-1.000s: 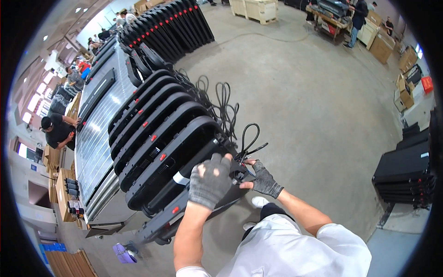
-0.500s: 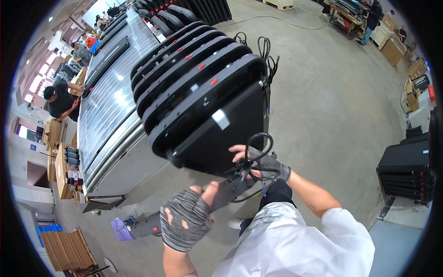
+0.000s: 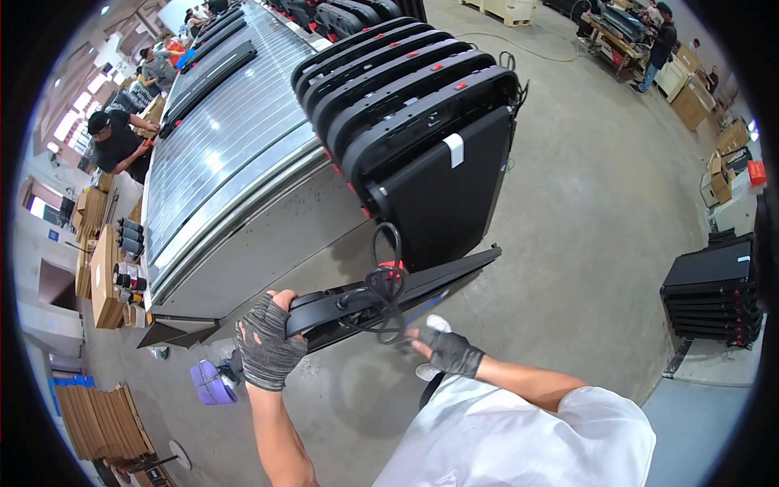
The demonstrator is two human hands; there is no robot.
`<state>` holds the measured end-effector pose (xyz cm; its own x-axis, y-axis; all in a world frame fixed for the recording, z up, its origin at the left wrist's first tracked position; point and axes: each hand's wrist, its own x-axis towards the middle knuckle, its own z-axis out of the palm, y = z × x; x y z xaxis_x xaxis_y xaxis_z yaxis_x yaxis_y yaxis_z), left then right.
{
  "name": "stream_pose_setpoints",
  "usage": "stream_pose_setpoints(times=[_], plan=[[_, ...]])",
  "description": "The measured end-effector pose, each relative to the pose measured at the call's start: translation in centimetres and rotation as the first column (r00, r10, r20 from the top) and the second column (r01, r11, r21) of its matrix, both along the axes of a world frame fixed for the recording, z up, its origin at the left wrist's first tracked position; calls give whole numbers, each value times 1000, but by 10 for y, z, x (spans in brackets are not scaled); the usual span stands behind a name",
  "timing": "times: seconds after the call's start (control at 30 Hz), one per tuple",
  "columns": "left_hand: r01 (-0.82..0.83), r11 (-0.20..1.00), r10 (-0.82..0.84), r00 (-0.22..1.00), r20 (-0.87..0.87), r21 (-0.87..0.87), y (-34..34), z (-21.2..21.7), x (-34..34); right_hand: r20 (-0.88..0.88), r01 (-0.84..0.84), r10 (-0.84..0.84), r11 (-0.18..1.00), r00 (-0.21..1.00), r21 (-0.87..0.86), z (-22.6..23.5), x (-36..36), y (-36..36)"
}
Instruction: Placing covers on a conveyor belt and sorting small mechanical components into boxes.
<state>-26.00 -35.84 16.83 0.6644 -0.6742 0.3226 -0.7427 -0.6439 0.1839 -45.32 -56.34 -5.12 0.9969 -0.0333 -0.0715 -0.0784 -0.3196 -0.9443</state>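
Down at the far left, flat brown cardboard (image 3: pixel 101 422) stood stacked on the floor. Above it, a co-worker in a black cap (image 3: pixel 114 142) leaned at the edge of a long roller conveyor (image 3: pixel 231 134), both arms reaching toward it. Dark bottles (image 3: pixel 130 235) stood near the conveyor's near left corner, and a purple object (image 3: pixel 213 383) sat on the floor just below that corner.

Next came the left hand (image 3: pixel 272 345), in a grey fingerless glove, its fingers closed around the rounded left end of a black panel (image 3: pixel 434 280). This panel was held up in front of the body, slanting upward to the right, near the end of the conveyor. A looped black cable (image 3: pixel 385 282) hung across its middle, beside a small red part.

Beyond the panel, a row of similar black units (image 3: pixel 406 93) leaned together along the conveyor's right side, the nearest bearing a white label (image 3: pixel 455 151).

Further right, the gloved right hand (image 3: pixel 449 354) hovered below the panel, fingers pointing toward the cable's lower loop; blur hid whether they touched it or how far they were bent. At the far right lay a pile of black panels (image 3: pixel 706 280).
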Motion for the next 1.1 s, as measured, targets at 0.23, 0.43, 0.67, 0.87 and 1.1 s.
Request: stream_pose_setpoints(times=[0.23,0.43,0.67,0.87,1.1], plan=[[-80,991,82,997,-7,106,85,-23,39,-326,-424,439,898,837,122,-76,55,32],[-85,964,69,995,71,254,156,-46,85,-31,345,-384,860,923,-376,-196,54,-85],[-31,911,47,998,-30,412,241,-92,153,-330,-220,-56,639,942,-737,-245,129,-80],[3,803,115,980,-160,596,295,-125,212,-361,-329,84,636,929,-698,-257,172,-33],[93,853,61,960,-274,514,360,-176,277,-525,-410,3,628,851,-661,-243,206,29]])
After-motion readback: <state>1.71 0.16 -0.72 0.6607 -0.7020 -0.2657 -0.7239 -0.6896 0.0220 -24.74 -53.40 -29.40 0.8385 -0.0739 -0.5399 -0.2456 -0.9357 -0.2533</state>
